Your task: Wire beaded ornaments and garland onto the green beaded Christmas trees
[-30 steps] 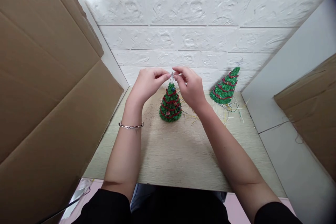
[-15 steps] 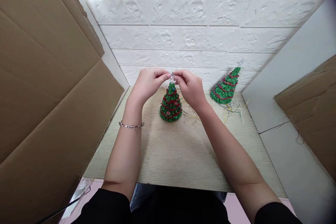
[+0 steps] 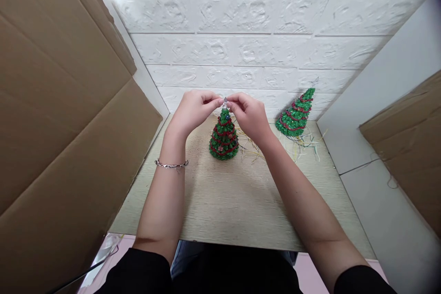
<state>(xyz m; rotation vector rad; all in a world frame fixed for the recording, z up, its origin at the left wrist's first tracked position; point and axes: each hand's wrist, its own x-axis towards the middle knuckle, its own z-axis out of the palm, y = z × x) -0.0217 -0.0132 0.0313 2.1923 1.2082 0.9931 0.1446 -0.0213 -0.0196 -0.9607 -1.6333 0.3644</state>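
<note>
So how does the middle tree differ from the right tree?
The left hand and right hand hold the topper of the middle tree; the right tree is untouched. The middle tree stands nearer the front; the right tree sits farther back, beside loose strands. Both are green cones wound with red.

Clear topper (image 3: 225, 104) (tiny), partly hidden

- No text, labels, brands, numbers or signs can be read.
</note>
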